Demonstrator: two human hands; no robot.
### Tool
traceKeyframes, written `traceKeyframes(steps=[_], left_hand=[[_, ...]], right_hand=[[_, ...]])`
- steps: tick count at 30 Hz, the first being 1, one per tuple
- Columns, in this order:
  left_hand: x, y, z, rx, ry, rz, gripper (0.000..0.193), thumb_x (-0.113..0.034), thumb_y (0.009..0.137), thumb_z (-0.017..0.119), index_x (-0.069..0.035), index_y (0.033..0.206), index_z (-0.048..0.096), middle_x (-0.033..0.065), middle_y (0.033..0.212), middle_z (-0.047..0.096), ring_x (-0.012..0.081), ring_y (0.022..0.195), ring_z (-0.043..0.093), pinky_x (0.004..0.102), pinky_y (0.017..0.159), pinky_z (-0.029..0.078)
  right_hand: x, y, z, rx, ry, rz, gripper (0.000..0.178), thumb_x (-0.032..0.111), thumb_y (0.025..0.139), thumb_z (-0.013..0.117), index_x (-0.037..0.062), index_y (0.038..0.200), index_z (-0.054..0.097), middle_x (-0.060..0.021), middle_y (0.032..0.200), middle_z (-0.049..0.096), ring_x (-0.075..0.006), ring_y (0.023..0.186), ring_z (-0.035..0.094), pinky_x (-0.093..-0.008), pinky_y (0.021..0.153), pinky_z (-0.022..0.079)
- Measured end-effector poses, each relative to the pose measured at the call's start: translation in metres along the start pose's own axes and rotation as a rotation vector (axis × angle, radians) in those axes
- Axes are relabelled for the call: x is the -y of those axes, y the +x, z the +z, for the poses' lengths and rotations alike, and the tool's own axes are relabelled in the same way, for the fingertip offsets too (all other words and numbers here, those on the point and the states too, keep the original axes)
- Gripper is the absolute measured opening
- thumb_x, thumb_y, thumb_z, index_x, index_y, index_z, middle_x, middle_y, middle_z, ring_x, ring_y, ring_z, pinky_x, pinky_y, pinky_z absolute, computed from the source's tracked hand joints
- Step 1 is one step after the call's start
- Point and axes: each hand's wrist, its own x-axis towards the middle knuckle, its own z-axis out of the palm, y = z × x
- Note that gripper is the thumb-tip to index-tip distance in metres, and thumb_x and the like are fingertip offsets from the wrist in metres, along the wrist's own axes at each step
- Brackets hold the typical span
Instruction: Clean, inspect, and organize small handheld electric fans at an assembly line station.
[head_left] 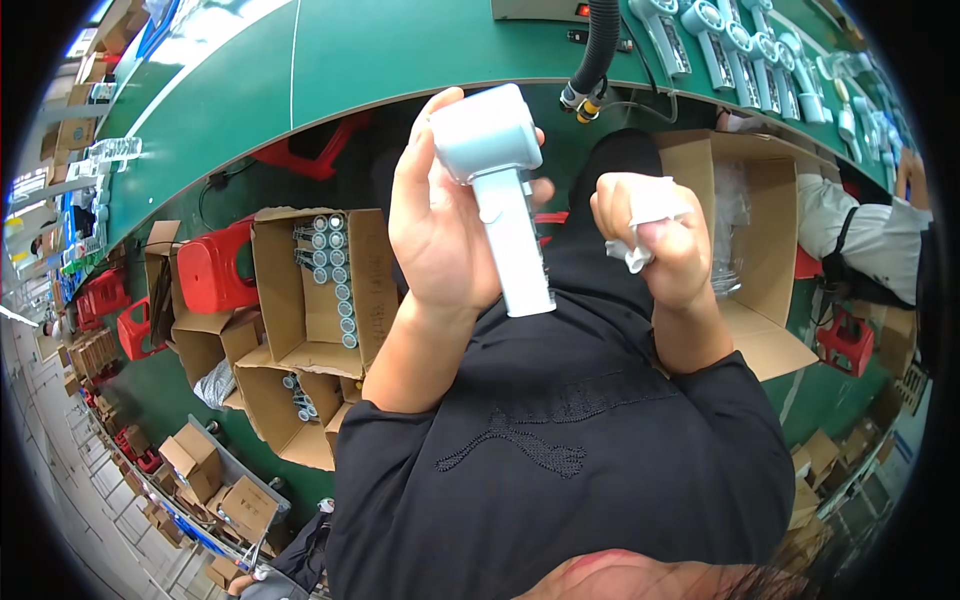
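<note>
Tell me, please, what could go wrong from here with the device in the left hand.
Drop: the left hand alone supports the pale handheld device by its head, with the handle hanging free, so it could slip.

Snag: the right hand grips a crumpled white wipe whose loose end might catch on the device.

Knock: the green table has its edge just beyond the device in view, so a forward swing might bump it, though depth is hard to judge.

A factory workshop: long green workbench (400,50), rows of matching pale-blue devices (716,60), open cardboard boxes (772,245), red stools (210,270)
</note>
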Motion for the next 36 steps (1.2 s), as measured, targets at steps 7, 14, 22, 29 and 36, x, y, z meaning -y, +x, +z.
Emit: traceKeyframes(steps=[7,14,22,29,36], left_hand=[[-0.002,0.002,0.003,-0.107,0.073,0.048,0.05,-0.023,0.099,0.05,-0.015,0.147,0.036,0.0188,0.133,0.048,0.0292,0.107,0.059,0.0389,0.081,0.055],[-0.043,0.03,-0.069,-0.223,0.313,0.254,0.058,-0.004,0.093,0.058,-0.012,0.147,0.038,0.0207,0.136,0.047,0.0306,0.107,0.059,0.041,0.08,0.055],[-0.238,0.129,-0.213,-0.763,0.682,0.902,0.062,0.004,0.091,0.06,-0.006,0.148,0.037,0.0227,0.137,0.046,0.0322,0.115,0.058,0.04,0.091,0.057],[-0.31,0.165,-0.225,-0.803,0.175,0.986,0.055,-0.005,0.091,0.062,-0.007,0.141,0.037,0.0253,0.132,0.047,0.0356,0.106,0.062,0.0427,0.083,0.06],[-0.257,-0.035,-0.307,-0.416,0.582,0.928,0.061,0.001,0.085,0.071,-0.006,0.14,0.045,0.0239,0.138,0.051,0.0364,0.114,0.061,0.0457,0.091,0.06]], right_hand=[[0.011,0.013,0.042,-0.311,-0.13,0.156,0.021,0.0,0.085,0.052,0.0019,0.105,0.058,-0.0097,0.099,0.058,-0.0144,0.071,0.049,-0.0251,0.065,0.04],[-0.031,-0.011,0.015,-0.494,-0.418,0.401,0.023,-0.002,0.09,0.056,0.0031,0.112,0.06,-0.0059,0.093,0.063,-0.0127,0.075,0.055,-0.0243,0.07,0.048],[-0.102,-0.101,-0.03,-0.566,-0.265,0.671,0.024,0.01,0.096,0.059,-0.0057,0.113,0.067,-0.0122,0.103,0.072,-0.0173,0.083,0.067,-0.0272,0.075,0.054],[-0.098,-0.053,-0.016,-0.89,0.132,0.755,0.032,0.021,0.104,0.059,-0.0088,0.113,0.065,-0.017,0.107,0.072,-0.0227,0.088,0.072,-0.029,0.075,0.057],[-0.128,-0.023,-0.023,-0.698,-0.239,0.863,0.033,0.023,0.107,0.057,-0.0076,0.113,0.066,-0.0168,0.105,0.072,-0.0213,0.087,0.071,-0.0276,0.073,0.057]])
